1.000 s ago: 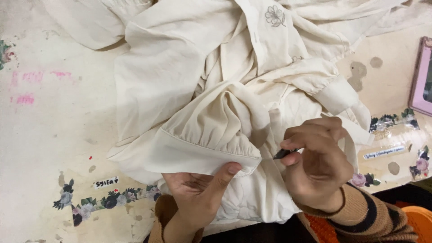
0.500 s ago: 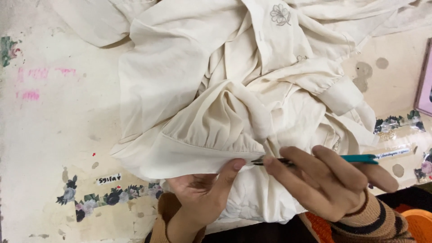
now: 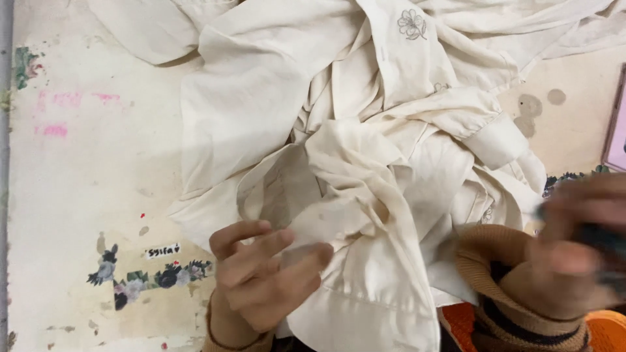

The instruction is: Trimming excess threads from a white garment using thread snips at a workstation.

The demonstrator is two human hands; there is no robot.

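Note:
A crumpled cream garment [image 3: 365,130] with an embroidered flower [image 3: 411,23] and a buttoned cuff [image 3: 502,140] lies across the table. My left hand [image 3: 261,274] rests at its near edge with fingers spread, the fingertips touching the cloth and gripping nothing. My right hand [image 3: 574,254], in a brown striped sleeve, is off to the right of the garment and blurred by motion. It is closed around a dark, pen-like thing [image 3: 606,238] that is too smeared to see clearly.
The worn cream tabletop [image 3: 78,195] carries pink stains [image 3: 65,111] and a strip of flower stickers [image 3: 150,277]. A pink flat object [image 3: 616,130] stands at the right edge. Something orange [image 3: 606,326] shows at the bottom right corner.
My right hand has drawn away to the right, off the cloth, with the pen. My left hand has let go of the folded edge and opened its fingers. The garment has slid toward me.

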